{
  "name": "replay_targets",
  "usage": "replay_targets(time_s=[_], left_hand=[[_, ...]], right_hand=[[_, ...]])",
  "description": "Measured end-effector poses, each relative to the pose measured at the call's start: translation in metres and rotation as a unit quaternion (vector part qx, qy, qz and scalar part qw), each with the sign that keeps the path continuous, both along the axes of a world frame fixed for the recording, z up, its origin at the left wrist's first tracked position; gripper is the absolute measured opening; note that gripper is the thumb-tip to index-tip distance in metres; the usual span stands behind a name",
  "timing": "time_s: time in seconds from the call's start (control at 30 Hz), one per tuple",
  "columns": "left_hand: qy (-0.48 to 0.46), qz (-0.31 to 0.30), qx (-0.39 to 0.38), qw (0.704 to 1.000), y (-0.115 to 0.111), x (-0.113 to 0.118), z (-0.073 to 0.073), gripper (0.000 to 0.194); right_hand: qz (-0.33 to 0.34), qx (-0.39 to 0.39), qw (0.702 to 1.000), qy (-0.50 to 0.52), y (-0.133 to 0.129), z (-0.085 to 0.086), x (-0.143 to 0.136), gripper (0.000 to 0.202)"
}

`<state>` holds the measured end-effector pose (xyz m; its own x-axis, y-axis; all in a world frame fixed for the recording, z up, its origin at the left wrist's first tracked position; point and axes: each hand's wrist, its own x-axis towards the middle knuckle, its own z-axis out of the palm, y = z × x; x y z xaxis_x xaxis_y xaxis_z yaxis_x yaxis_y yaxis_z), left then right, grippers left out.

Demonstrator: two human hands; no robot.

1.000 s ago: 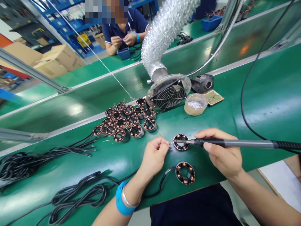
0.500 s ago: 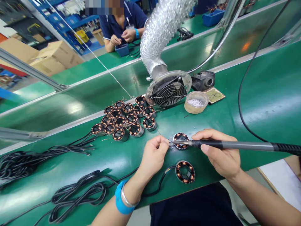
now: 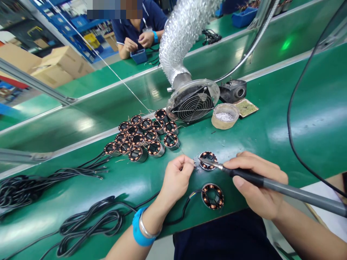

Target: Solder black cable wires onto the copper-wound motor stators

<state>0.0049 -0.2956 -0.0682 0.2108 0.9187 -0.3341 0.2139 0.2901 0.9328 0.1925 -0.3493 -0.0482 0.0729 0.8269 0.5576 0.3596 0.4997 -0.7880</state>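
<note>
My right hand (image 3: 267, 204) is closed around a soldering iron (image 3: 295, 191) with a dark grip and grey handle. Its metal tip reaches over the upper stator (image 3: 216, 157), a ring of copper coils on the green bench, and ends near my left fingertips. My left hand (image 3: 177, 177) is pinched shut at that stator's left side, on thin wire whose ends poke out between the fingers. Exactly how the wires meet is too small to tell. Nearer me lies another stator (image 3: 221, 199), with a black cable (image 3: 183, 213) joined to it by coloured leads.
Several stators (image 3: 137, 154) are grouped at the back left. Bundled black cables (image 3: 24, 187) and a looped cable (image 3: 92, 216) lie left. Behind are a fume extractor fan (image 3: 193, 104), a round tub (image 3: 224, 122), a sponge tray (image 3: 248, 108) and an iron holder (image 3: 234, 91). A co-worker (image 3: 157, 16) sits opposite.
My right hand has shifted slightly right, and the soldering iron's handle end has swung down toward me, so the iron slopes more. My left hand stays nearly in place, still pinching.
</note>
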Motion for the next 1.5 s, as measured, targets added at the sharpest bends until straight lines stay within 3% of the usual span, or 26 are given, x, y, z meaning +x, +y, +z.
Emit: replay_targets(time_s=[0.63,0.77,0.87,0.97,1.17,1.27,1.4,1.5], left_hand=[[0.013,-0.003,0.009,1.0,-0.001,-0.001,0.0,0.026],[0.011,-0.004,0.01,1.0,0.0,-0.001,0.001,0.026],[0.005,-0.01,0.012,1.0,0.0,-0.002,0.0,0.026],[-0.001,-0.033,0.015,0.999,-0.001,-0.005,-0.002,0.028],[0.007,-0.106,0.067,0.992,-0.005,-0.015,-0.005,0.039],[0.067,-0.161,0.122,0.977,-0.004,-0.017,0.004,0.036],[0.229,-0.235,0.237,0.915,0.0,-0.019,0.023,0.023],[0.264,-0.249,0.241,0.9,0.002,-0.022,0.028,0.024]], right_hand=[[0.004,0.033,0.999,0.033,0.002,-0.005,0.003,0.027],[-0.026,0.058,0.997,0.052,0.004,-0.013,-0.001,0.031],[-0.048,0.026,0.997,0.054,0.01,-0.015,-0.007,0.037],[-0.015,0.009,1.0,-0.02,0.021,-0.013,-0.014,0.034],[0.105,0.071,0.985,-0.118,0.042,-0.021,-0.023,0.02],[0.102,0.087,0.982,-0.132,0.042,-0.027,-0.023,0.02],[0.062,0.091,0.985,-0.135,0.034,-0.027,-0.022,0.022],[0.065,0.08,0.985,-0.14,0.028,-0.026,-0.024,0.023]])
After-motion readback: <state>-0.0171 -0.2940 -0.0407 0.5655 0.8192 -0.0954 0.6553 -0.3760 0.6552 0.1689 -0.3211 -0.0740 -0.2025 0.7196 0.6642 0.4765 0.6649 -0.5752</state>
